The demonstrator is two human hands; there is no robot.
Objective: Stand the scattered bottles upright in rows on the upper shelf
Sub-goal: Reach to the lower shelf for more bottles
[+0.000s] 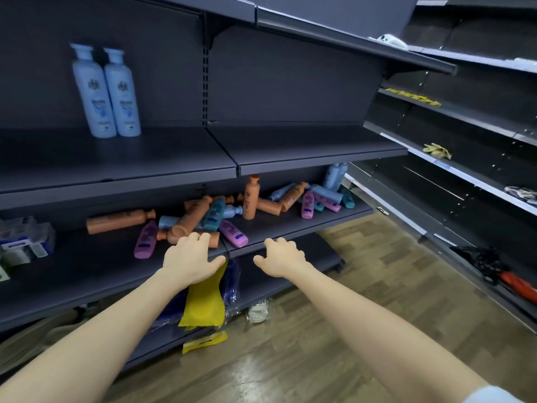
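Two pale blue bottles (106,91) stand upright side by side at the back left of the upper shelf (261,146). Below, on the lower shelf (96,269), several orange, purple, teal and blue bottles (203,216) lie scattered in a heap. One orange bottle (251,197) stands upright among them. My left hand (190,257) reaches over the shelf's front edge, fingers spread, just short of a lying orange bottle (213,238), holding nothing. My right hand (280,257) hovers beside it, fingers loosely spread, also empty.
Small boxes (27,239) sit at the left of the lower shelf. Yellow and blue packets (205,301) hang below its edge. Another dark shelving unit (465,135) runs along the right, with a wood floor (348,330) between.
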